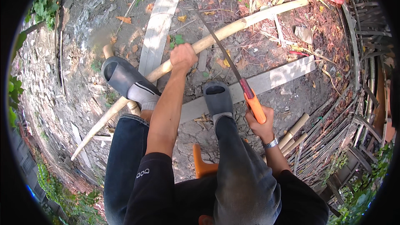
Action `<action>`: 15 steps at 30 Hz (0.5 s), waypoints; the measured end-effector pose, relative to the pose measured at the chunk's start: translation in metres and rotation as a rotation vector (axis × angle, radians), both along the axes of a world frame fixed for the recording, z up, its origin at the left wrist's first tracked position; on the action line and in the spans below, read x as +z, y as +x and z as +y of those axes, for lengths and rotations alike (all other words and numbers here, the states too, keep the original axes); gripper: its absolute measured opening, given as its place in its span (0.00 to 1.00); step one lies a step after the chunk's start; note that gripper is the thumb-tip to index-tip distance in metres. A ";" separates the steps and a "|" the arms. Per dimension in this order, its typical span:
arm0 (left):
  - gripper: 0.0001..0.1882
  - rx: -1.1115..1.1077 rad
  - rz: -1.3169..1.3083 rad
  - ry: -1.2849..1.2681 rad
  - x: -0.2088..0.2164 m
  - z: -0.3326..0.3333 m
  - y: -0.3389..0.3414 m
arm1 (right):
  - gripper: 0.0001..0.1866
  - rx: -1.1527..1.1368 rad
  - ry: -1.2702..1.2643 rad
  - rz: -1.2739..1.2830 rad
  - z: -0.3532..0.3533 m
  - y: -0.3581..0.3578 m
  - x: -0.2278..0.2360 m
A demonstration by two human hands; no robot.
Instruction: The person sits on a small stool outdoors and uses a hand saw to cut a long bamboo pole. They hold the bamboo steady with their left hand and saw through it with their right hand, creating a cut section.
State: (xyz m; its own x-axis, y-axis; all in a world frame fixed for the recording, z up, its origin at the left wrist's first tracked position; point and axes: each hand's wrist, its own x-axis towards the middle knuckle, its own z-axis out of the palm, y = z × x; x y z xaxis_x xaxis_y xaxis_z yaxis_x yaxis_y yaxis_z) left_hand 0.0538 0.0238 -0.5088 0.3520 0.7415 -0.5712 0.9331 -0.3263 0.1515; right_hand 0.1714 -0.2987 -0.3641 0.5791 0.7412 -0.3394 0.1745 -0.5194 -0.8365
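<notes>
Evidently, sawing is the step in hand. The left hand (183,56) is closed around the long, pale, round wooden pole (233,27), ahead and left of the dark grey rubber right clog (218,99); the right hand (263,124), to that clog's right, grips the orange handle (255,108) of the dark metal handsaw (237,73). Long, light strokes square to the wood should cut cleanest, with the dark grey rubber left clog (121,75) bearing on the pole. The pole passes ahead of the right clog, its long axis running from a thinner end, nearer and left, to a thicker end, far right. The blade (224,52) crosses it almost squarely, tip pointing away; whether the teeth touch, I cannot tell.
</notes>
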 end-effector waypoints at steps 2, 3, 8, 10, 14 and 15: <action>0.16 0.003 0.007 0.023 0.002 0.008 0.001 | 0.05 0.063 -0.025 -0.066 -0.029 -0.014 0.017; 0.15 -0.003 0.014 0.015 0.001 0.002 0.001 | 0.05 0.052 -0.018 -0.055 -0.039 -0.017 0.024; 0.17 0.001 0.030 0.020 -0.005 -0.003 -0.004 | 0.06 -0.004 0.075 0.002 0.019 -0.007 -0.027; 0.17 -0.016 0.014 -0.004 -0.001 0.000 0.010 | 0.08 0.012 0.185 -0.043 0.078 0.007 -0.054; 0.18 -0.023 0.052 -0.080 0.004 -0.010 -0.005 | 0.06 0.046 0.084 0.050 0.038 0.011 -0.039; 0.19 -0.016 0.045 -0.043 0.008 0.006 -0.003 | 0.04 0.034 0.030 0.008 0.005 0.000 -0.019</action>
